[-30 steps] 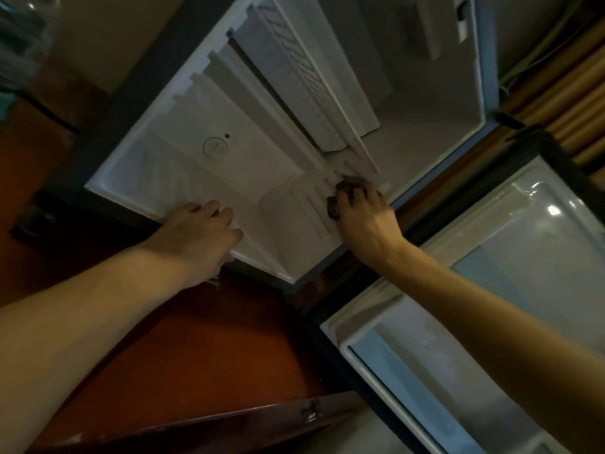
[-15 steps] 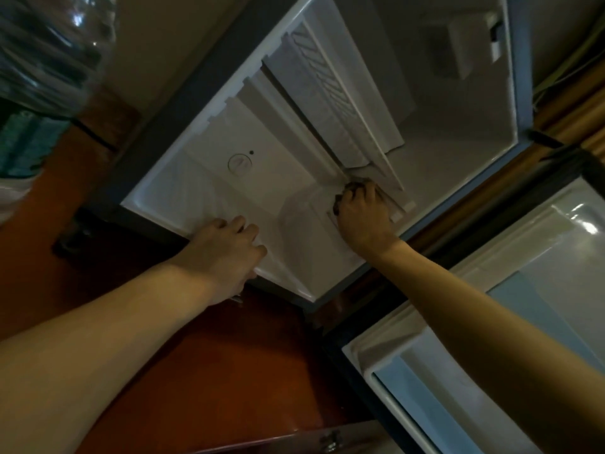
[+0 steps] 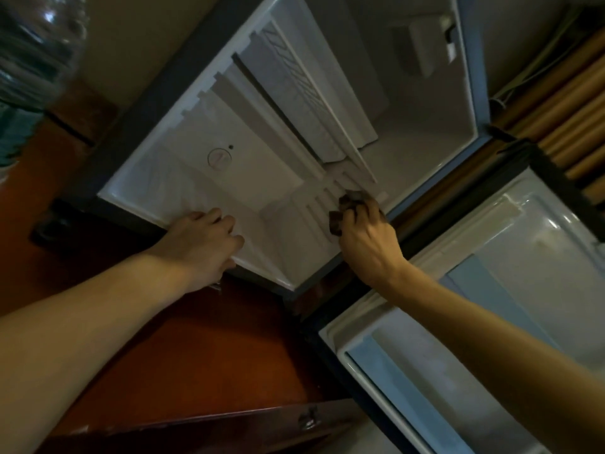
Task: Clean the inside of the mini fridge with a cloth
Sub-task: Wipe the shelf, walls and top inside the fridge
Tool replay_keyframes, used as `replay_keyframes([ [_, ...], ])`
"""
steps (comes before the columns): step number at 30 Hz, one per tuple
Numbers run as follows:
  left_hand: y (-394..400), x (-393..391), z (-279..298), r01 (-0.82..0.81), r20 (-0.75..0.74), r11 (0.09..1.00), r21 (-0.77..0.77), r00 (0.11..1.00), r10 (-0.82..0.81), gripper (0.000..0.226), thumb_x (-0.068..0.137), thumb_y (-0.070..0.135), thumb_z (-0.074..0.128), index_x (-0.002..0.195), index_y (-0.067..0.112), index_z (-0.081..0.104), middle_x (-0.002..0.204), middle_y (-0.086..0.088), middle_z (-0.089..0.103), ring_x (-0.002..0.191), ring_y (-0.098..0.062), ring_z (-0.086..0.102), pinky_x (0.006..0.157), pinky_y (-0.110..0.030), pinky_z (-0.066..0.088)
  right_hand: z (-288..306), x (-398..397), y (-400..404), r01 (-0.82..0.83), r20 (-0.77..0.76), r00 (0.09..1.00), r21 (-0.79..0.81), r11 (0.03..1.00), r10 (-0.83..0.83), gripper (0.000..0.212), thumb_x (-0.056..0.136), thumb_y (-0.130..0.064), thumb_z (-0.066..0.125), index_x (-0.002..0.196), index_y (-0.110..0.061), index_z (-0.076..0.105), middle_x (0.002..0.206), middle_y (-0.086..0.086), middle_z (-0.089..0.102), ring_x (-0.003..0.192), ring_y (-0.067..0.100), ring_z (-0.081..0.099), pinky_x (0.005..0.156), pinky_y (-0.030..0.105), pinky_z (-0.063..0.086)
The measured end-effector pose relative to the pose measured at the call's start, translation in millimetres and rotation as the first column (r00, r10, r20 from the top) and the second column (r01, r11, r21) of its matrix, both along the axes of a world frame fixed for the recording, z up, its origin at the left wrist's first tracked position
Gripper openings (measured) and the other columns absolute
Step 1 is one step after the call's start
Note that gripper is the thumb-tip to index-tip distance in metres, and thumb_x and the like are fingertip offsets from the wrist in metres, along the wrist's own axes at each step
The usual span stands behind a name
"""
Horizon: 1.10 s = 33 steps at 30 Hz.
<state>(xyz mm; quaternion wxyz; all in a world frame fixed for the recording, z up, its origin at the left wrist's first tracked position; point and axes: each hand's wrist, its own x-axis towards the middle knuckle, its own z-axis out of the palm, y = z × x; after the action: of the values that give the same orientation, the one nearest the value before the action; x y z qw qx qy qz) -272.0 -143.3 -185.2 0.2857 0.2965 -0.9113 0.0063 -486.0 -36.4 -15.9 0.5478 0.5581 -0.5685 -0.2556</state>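
The right hand [image 3: 366, 237] clenches a dark cloth [image 3: 343, 211] against the ribbed shelf guides on the mini fridge [image 3: 229, 191] wall, near its front edge by the hinge side. The left hand [image 3: 203, 240] grips the opposite front edge, fingers curled over the rim. To wipe well, press the cloth into each groove and run along the ribs. Compared with half a second ago, the hand and cloth sit a little closer to the front edge.

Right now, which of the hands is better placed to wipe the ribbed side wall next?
Right. The right hand already holds the cloth against the ribs; the left hand only grips the fridge edge.
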Motion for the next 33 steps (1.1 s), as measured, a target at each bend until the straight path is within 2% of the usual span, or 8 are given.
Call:
replay_keyframes([
  [5,0,-2,1,-0.005,0.007,1.000,-0.002,1.000,0.005,0.039,0.104,0.045,0.044,0.139,0.029,0.049,0.132,0.002,0.045,0.123,-0.020,0.040,0.102,-0.034,0.038,5,-2,-6,-0.052,-0.046,0.998,-0.011,0.999,0.051,0.019,0.088,-0.007,0.059,0.103,0.005,0.062,0.097,0.024,0.064,0.095,0.041,0.058,0.077,0.045,0.053],
  [16,-5,-4,-1,0.011,-0.010,1.000,-0.003,1.000,-0.011,0.040,0.103,0.047,0.046,0.139,0.030,0.048,0.132,0.003,0.044,0.124,-0.019,0.039,0.104,-0.036,0.038,15,1,-86,0.163,0.069,0.985,-0.123,0.979,-0.155,0.019,0.082,-0.013,0.070,0.087,0.005,0.070,0.084,0.023,0.069,0.087,0.041,0.064,0.068,0.040,0.054],
  [20,-4,-3,0,0.010,0.002,1.000,-0.010,1.000,-0.010,0.040,0.103,0.048,0.044,0.139,0.031,0.048,0.131,0.004,0.045,0.123,-0.018,0.039,0.102,-0.033,0.038,18,6,-69,0.199,0.102,0.977,-0.097,0.975,-0.189,0.036,0.096,-0.019,0.052,0.122,0.004,0.059,0.119,0.023,0.063,0.116,0.042,0.052,0.096,0.047,0.044],
  [22,-2,-2,2,0.006,0.009,1.000,-0.015,1.000,-0.005,0.040,0.103,0.049,0.043,0.139,0.031,0.048,0.130,0.005,0.045,0.122,-0.017,0.040,0.101,-0.033,0.039,20,9,-51,0.250,0.117,0.963,-0.071,0.966,-0.241,0.044,0.099,-0.026,0.046,0.134,-0.001,0.050,0.129,0.023,0.056,0.124,0.041,0.044,0.100,0.048,0.040],
  [26,0,0,5,-0.003,0.027,1.000,-0.009,1.000,0.003,0.040,0.104,0.049,0.041,0.140,0.032,0.047,0.132,0.004,0.045,0.124,-0.018,0.039,0.100,-0.031,0.039,20,11,-12,0.164,0.054,0.985,-0.068,0.984,-0.161,0.036,0.084,-0.023,0.068,0.113,-0.002,0.066,0.104,0.027,0.063,0.105,0.047,0.055,0.066,0.045,0.054],
  [28,0,1,5,-0.007,0.033,1.000,-0.007,0.999,0.007,0.041,0.104,0.048,0.042,0.141,0.031,0.047,0.132,0.004,0.045,0.124,-0.018,0.040,0.099,-0.032,0.039,20,9,-6,0.191,0.045,0.981,-0.045,0.981,-0.189,0.035,0.084,-0.021,0.067,0.113,-0.001,0.065,0.105,0.028,0.062,0.105,0.048,0.054,0.063,0.045,0.054],
  [30,2,0,5,-0.006,0.027,1.000,-0.004,1.000,0.006,0.041,0.103,0.047,0.044,0.140,0.031,0.048,0.133,0.003,0.046,0.124,-0.019,0.040,0.100,-0.033,0.040,20,10,-13,0.197,0.023,0.980,-0.062,0.978,-0.196,0.032,0.084,-0.020,0.068,0.111,-0.002,0.066,0.104,0.028,0.062,0.106,0.048,0.054,0.067,0.046,0.054],
  [33,1,-1,5,-0.004,0.025,1.000,0.011,1.000,0.004,0.041,0.104,0.046,0.045,0.140,0.029,0.048,0.134,0.001,0.045,0.125,-0.020,0.040,0.101,-0.033,0.039,15,5,-44,0.246,0.060,0.968,-0.047,0.968,-0.243,0.034,0.094,-0.026,0.056,0.121,-0.007,0.061,0.123,0.027,0.056,0.121,0.046,0.043,0.093,0.049,0.045],
])
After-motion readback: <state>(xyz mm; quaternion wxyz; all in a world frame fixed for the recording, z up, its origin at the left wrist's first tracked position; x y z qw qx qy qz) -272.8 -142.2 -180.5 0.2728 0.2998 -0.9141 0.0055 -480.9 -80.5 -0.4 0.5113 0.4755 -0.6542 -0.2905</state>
